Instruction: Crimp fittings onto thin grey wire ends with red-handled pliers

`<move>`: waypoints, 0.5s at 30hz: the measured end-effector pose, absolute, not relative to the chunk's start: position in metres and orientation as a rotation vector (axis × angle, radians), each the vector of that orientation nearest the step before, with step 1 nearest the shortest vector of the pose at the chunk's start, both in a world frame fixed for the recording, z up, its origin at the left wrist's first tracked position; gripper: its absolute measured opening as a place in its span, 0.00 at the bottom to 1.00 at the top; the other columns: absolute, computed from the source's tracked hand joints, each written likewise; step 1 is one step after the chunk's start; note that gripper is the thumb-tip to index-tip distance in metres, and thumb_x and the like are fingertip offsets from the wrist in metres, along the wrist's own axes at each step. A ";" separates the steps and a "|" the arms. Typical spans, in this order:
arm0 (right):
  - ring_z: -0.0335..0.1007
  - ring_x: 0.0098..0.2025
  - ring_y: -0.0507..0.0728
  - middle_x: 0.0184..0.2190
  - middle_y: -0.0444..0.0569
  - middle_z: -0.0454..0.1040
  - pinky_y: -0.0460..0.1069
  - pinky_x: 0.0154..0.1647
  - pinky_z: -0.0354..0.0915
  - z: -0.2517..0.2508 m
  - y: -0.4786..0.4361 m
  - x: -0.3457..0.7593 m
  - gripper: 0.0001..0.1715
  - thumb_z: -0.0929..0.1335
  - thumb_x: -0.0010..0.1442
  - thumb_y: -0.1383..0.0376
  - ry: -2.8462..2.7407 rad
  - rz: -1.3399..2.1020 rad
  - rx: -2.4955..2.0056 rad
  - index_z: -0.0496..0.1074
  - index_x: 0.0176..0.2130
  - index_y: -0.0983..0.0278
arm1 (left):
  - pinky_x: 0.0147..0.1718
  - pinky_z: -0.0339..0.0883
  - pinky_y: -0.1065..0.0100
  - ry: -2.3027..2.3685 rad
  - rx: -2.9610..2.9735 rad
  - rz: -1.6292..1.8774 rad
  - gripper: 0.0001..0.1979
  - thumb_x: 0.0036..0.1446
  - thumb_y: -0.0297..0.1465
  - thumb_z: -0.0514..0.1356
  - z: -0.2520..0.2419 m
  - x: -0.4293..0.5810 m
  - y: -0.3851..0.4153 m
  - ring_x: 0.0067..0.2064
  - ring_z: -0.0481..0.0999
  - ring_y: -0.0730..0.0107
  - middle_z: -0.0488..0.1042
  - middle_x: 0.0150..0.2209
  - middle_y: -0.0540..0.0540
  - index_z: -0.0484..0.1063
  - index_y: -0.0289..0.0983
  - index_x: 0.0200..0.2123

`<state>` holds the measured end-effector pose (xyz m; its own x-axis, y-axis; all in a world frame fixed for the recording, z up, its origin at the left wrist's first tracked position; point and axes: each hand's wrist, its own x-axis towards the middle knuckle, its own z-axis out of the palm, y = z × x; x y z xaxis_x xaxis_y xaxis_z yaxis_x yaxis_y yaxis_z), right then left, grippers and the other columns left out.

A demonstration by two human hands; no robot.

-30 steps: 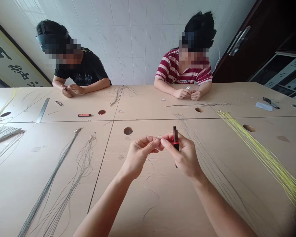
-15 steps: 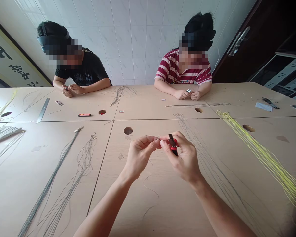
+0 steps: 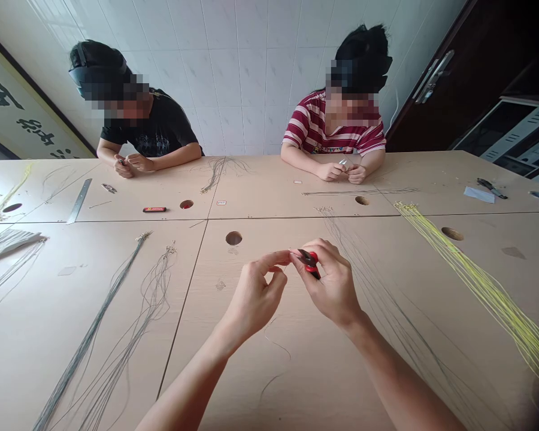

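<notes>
In the head view my right hand (image 3: 335, 290) is closed around small pliers (image 3: 309, 258) with red handles and dark jaws. The jaws point left, toward my left fingertips. My left hand (image 3: 255, 293) is pinched on a thin cord (image 3: 282, 346), whose loose length curls down over the table below both hands. Both sets of fingertips meet just above the middle of the near table. Whatever lies at the cord's end between them is too small to make out.
Bundles of grey cords (image 3: 101, 314) lie to the left, yellow cords (image 3: 471, 275) to the right. Across the table (image 3: 233, 383) two people work with their hands. A steel ruler (image 3: 79, 202), a red-and-black marker (image 3: 154, 209), other pliers (image 3: 491, 188) and round holes (image 3: 233, 238) are about.
The pliers have tipped from nearly upright to leaning left, with the jaws nearer my left fingertips. My left thumb has drawn down from the index fingertip.
</notes>
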<state>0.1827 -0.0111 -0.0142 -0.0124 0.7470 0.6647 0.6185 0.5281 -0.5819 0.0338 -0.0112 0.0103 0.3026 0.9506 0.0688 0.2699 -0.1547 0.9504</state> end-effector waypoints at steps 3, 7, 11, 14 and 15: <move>0.64 0.30 0.53 0.26 0.44 0.67 0.49 0.32 0.62 -0.013 -0.011 0.184 0.08 0.64 0.63 0.66 -1.638 0.306 -1.184 0.68 0.31 0.60 | 0.35 0.70 0.67 1.114 1.655 0.918 0.19 0.57 0.22 0.51 0.011 0.032 -0.010 0.48 0.76 0.61 0.80 0.45 0.46 0.78 0.41 0.45; 0.61 0.27 0.51 0.25 0.42 0.64 0.46 0.28 0.60 -0.010 -0.012 0.185 0.10 0.66 0.63 0.61 -1.514 0.560 -1.226 0.69 0.30 0.61 | 0.44 0.70 0.63 1.139 1.612 0.969 0.10 0.60 0.31 0.57 0.012 0.027 -0.005 0.46 0.77 0.62 0.80 0.42 0.44 0.78 0.39 0.40; 0.56 0.25 0.50 0.22 0.40 0.62 0.46 0.26 0.57 -0.006 -0.014 0.184 0.12 0.67 0.62 0.58 -1.504 0.740 -1.236 0.69 0.29 0.61 | 0.45 0.70 0.62 1.086 1.506 1.053 0.10 0.59 0.35 0.61 0.012 0.020 0.002 0.45 0.78 0.62 0.80 0.41 0.44 0.77 0.39 0.42; 0.55 0.25 0.50 0.22 0.40 0.62 0.46 0.25 0.56 -0.005 -0.015 0.184 0.12 0.67 0.61 0.56 -1.504 0.872 -1.217 0.70 0.30 0.61 | 0.45 0.70 0.62 1.036 1.492 1.041 0.09 0.58 0.35 0.61 0.013 0.017 0.004 0.44 0.78 0.63 0.80 0.39 0.44 0.78 0.38 0.39; 0.55 0.25 0.50 0.22 0.41 0.62 0.46 0.25 0.56 -0.005 -0.016 0.184 0.12 0.67 0.61 0.56 -1.502 0.900 -1.211 0.70 0.30 0.61 | 0.44 0.70 0.63 1.025 1.497 1.030 0.08 0.58 0.35 0.61 0.013 0.016 0.004 0.44 0.78 0.63 0.80 0.38 0.44 0.78 0.38 0.37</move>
<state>0.1836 -0.0157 -0.0049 -0.0348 0.9725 0.2304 0.2550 0.2316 -0.9388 0.0164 0.0037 0.0134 0.2758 0.9558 0.1017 0.0966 -0.1328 0.9864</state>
